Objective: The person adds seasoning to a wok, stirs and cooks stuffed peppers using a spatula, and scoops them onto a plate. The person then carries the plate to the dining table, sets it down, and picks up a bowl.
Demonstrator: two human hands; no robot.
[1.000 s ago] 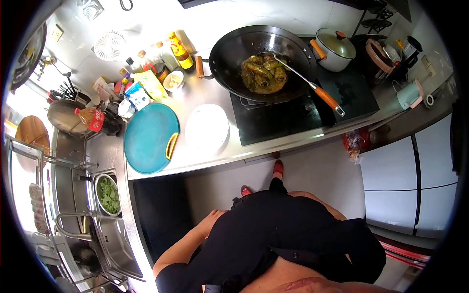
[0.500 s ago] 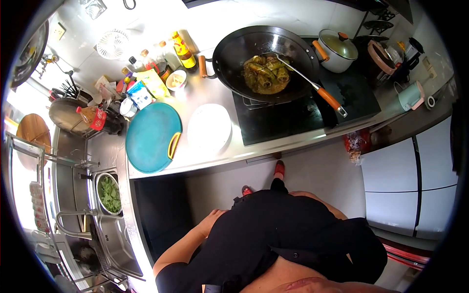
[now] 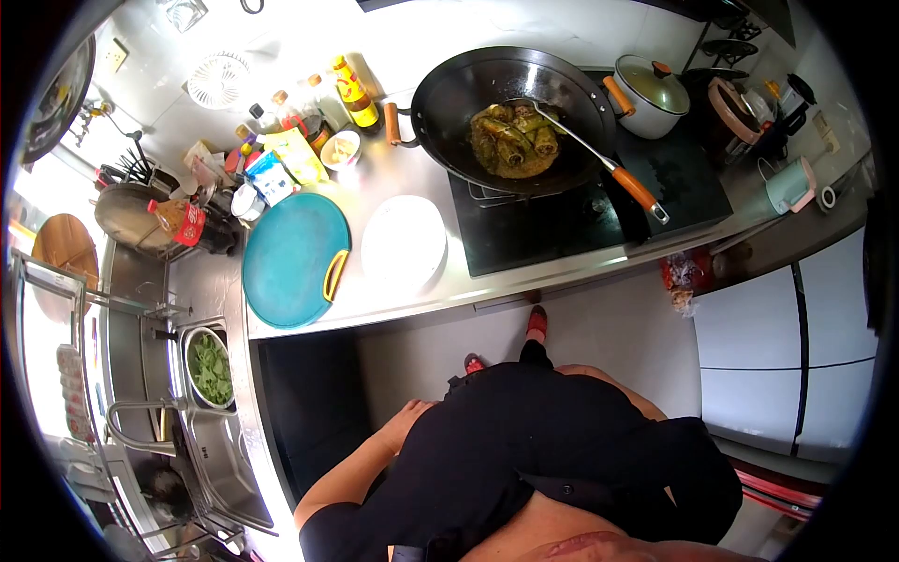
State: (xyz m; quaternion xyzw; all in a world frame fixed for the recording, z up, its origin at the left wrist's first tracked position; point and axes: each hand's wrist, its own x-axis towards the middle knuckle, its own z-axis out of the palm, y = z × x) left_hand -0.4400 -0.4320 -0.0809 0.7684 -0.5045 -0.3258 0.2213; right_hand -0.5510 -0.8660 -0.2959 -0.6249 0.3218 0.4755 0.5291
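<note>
Wok (image 3: 454, 108), black, one, with wooden side handles, standing on the hob (image 3: 538, 239); contents, green pieces (image 3: 515, 145) in brown sauce. Utensil (image 3: 640, 194), one, metal with orange-brown handle, its head in the food and its shaft leaning across the wok's right rim. Left hand (image 3: 408, 421), at the side of the black-clothed waist, partly hidden; whether it grips anything cannot be told. Right hand, out of sight behind the torso; state cannot be told. On the worktop (image 3: 370, 304), left of the hob: white round dish (image 3: 405, 239); teal board (image 3: 292, 258) with yellow grip, beside it. Lidded pot (image 3: 646, 114), white, right of the wok. Leafy greens (image 3: 211, 368), in a bowl at the sink (image 3: 220, 459).
</note>
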